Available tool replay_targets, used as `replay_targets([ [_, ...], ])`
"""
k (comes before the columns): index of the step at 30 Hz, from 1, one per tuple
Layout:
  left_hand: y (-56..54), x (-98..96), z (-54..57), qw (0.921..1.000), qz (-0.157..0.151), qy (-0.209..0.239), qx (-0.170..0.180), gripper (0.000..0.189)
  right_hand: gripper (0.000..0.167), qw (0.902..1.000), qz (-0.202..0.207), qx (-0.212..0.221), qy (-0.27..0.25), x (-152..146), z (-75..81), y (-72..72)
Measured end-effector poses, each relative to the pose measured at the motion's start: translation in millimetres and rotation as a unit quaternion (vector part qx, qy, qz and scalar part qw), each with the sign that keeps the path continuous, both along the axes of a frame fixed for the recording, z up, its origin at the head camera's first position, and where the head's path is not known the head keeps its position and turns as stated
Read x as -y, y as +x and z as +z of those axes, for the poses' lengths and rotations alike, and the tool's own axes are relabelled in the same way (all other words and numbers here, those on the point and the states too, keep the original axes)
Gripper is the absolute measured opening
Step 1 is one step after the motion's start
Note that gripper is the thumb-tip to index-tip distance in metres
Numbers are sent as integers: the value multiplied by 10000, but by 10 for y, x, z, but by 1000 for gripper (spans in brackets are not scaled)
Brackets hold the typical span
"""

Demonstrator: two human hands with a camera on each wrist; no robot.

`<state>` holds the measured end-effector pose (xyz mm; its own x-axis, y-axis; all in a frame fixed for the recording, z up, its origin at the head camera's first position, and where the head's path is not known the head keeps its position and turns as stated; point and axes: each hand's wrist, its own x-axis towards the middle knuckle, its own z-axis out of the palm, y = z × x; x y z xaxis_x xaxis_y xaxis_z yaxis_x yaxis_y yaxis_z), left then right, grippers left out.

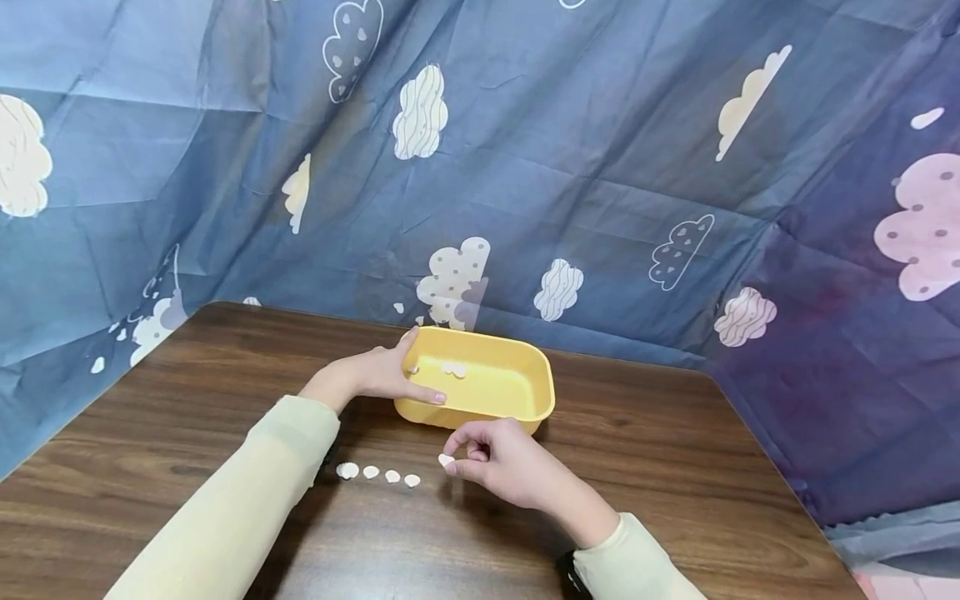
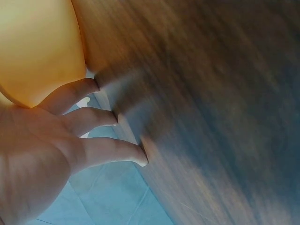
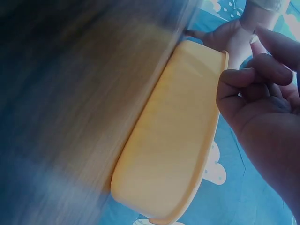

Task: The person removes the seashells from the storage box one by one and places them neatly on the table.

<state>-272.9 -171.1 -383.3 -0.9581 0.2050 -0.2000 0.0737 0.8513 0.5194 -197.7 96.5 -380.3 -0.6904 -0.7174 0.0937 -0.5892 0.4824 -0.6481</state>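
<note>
Between right thumb and index finger, my right hand pinches a small white seashell just in front of the yellow plastic box. My left hand holds the box at its left end, thumb over the rim; in the left wrist view, the other fingers spread down beside it to the table. Several white shells lie in a row on the table to the left of my right hand, the leftmost shell being larger and ribbed. More shells rest inside the box.
The dark wood-grain table lies under everything. A blue cloth with cloud prints hangs behind it and along its sides.
</note>
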Motion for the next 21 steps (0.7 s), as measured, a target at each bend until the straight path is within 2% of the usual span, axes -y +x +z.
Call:
replay_targets([
  [9,17,-26,44,10000,-60,40,30,147,4,9993,199,52,302,4,-17,10],
  [15,14,-48,43,9999,-93,65,20,145,5,9968,462,16,647,8,-109,-8],
  [21,26,-6,31,10000,-50,11,38,147,7,9983,313,93,473,51,-219,-47],
])
